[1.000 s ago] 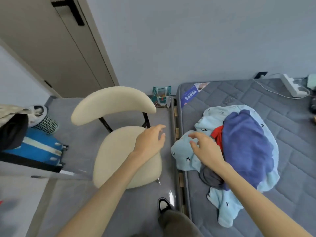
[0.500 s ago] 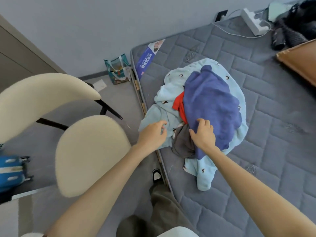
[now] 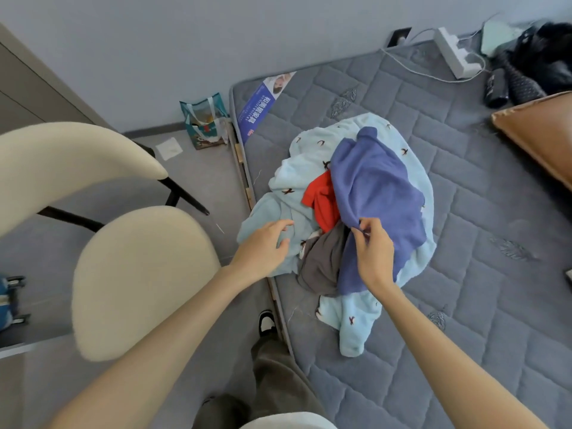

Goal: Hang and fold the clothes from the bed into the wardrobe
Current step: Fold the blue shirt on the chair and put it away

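Clothes (image 3: pixel 343 212) lie heaped on the bed (image 3: pixel 479 305) near its edge in the head view. A blue top (image 3: pixel 377 187) lies over a red piece (image 3: pixel 322 199) and a grey piece (image 3: pixel 322 264), with a pale fleece (image 3: pixel 297 168) under them all. Your right grip (image 3: pixel 374 255) pinches the near edge of the blue top between thumb and fingers. Your left grip (image 3: pixel 263 246) is loose, its fingers relaxed over the pale fleece; whether it touches, you cannot tell. A cream chair (image 3: pixel 139 274) stands just beside the bed. The wardrobe is not plainly in view. You look to be at the first step, picking one garment off the heap. Next, lift the blue top clear and take a second edge with your left grip so it hangs flat. Mind that the red piece does not drag along.
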Available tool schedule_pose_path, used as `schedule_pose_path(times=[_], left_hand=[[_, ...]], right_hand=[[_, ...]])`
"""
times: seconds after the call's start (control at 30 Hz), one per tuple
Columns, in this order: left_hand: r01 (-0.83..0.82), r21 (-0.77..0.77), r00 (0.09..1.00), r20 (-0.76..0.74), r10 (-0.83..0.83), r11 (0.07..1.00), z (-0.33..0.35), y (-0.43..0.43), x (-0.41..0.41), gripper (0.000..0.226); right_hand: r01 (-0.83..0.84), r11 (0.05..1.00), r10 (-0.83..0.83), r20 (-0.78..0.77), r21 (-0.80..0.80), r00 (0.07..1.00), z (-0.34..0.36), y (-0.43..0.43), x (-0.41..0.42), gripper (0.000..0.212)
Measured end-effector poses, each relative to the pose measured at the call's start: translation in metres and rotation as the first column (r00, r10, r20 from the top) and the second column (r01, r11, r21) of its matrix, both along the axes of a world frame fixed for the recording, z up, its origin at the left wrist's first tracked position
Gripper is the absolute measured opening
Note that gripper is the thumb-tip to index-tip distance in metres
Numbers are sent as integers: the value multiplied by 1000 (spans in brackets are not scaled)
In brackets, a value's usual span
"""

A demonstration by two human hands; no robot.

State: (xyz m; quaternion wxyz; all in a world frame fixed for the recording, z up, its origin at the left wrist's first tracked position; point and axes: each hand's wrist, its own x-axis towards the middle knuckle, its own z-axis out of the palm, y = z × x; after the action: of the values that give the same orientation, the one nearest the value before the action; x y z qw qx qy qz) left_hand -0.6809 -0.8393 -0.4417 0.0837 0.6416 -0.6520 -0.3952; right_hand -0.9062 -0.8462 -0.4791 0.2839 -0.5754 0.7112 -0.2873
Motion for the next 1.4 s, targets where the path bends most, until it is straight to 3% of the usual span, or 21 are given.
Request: schedule_pose_path(times=[0.13, 0.23, 0.43, 0.5, 0.6, 0.7, 0.77, 0.83, 0.9, 0.97, 1.07, 1.13, 1.17, 1.23, 1.3, 1.4], left_hand=[[-46, -75, 996, -86, 39, 996, 28, 6, 8, 42], [-111, -130, 981, -171, 88, 985, 55, 10, 19, 45], [-163, -182, 952, -287, 106, 970, 114, 29, 66, 72], [-195, -242, 953, -277, 125, 951, 130, 43, 93, 58], [-327, -272, 912, -342, 226, 905, 152, 76, 141, 15], [-457, -261, 868, -339, 363, 851, 178, 121, 190, 21], [-546, -261, 816, -379, 436, 796, 193, 152, 220, 23], [-651, -268, 734, -460, 500, 710, 211, 179, 247, 19], [-766, -259, 617, -551, 561, 588, 226, 202, 271, 10], [-862, -205, 474, -649, 595, 463, 239, 223, 291, 15], [-932, -123, 318, -728, 608, 341, 254, 251, 312, 17], [-939, -93, 287, -742, 606, 331, 257, 269, 321, 21], [-939, -82, 281, -747, 603, 335, 256, 276, 324, 22], [-948, -102, 275, -740, 614, 301, 256, 292, 333, 26], [-965, -161, 261, -688, 677, 208, 255, 311, 345, 27], [-970, -214, 222, -598, 770, 113, 251, 344, 365, 25]], right_hand=[[2, 994, 9, 102, -108, 995, 57, -12, 2, 14], [-75, 978, 116, 209, -195, 971, 115, -28, 23, 14], [-235, 933, 340, 455, -272, 823, 209, -43, 111, 14], [-284, 925, 379, 554, -252, 741, 228, -38, 147, 14], [-361, 904, 422, 631, -231, 651, 250, -25, 202, 14], [-390, 905, 396, 675, -171, 623, 266, -12, 257, 17], [-472, 879, 347, 772, -70, 532, 272, -2, 294, 13], [-644, 765, 355, 816, 26, 456, 273, 15, 328, 3], [-794, 601, 469, 764, 92, 443, 269, 38, 355, 18], [-902, 406, 599, 701, 150, 386, 265, 68, 374, 28], [-982, 78, 750, 638, 174, 173, 261, 113, 393, 40], [-991, -8, 768, 636, 132, 78, 259, 140, 404, 38], [-995, 13, 764, 640, 100, 74, 259, 150, 409, 33], [-989, 144, 740, 660, 38, 132, 262, 165, 421, 23], [-959, 281, 726, 659, -20, 199, 267, 171, 432, 21], [-918, 377, 796, 549, -124, 253, 279, 173, 443, 25]])
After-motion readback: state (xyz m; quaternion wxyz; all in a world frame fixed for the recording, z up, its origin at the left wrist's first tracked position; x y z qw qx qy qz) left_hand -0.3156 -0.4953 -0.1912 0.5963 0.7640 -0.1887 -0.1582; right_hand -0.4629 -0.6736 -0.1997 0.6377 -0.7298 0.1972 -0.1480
